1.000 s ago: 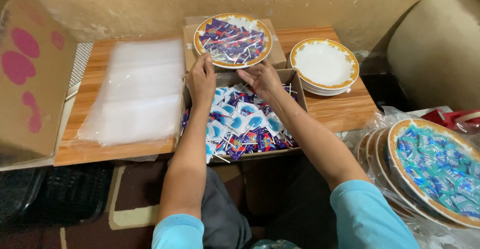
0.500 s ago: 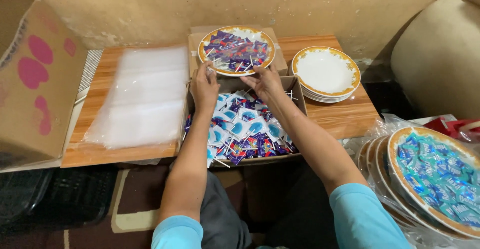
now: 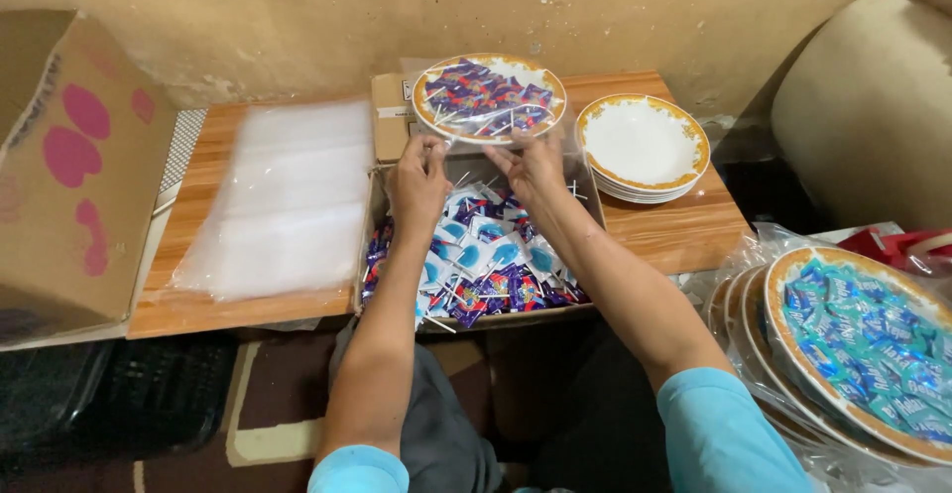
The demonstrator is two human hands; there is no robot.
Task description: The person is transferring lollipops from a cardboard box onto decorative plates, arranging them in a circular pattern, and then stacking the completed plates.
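A gold-rimmed plate (image 3: pixel 488 96) heaped with wrapped lollipops sits inside a clear plastic bag on the far flap of a cardboard box (image 3: pixel 381 121). My left hand (image 3: pixel 417 178) and my right hand (image 3: pixel 531 165) both pinch the near edge of that bag, just below the plate. Under my wrists the open box holds several blue and purple wrapped lollipops (image 3: pixel 474 260).
A stack of clear plastic bags (image 3: pixel 283 195) lies on the wooden table (image 3: pixel 684 230) to the left. Empty gold-rimmed plates (image 3: pixel 643 144) are stacked to the right. Bagged candy-filled plates (image 3: pixel 858 344) pile at the right edge. A large carton with pink spots (image 3: pixel 69 176) stands left.
My hands have drawn back a little toward me along the bag's near edge; the plate stays where it was. The camera has tilted slightly.
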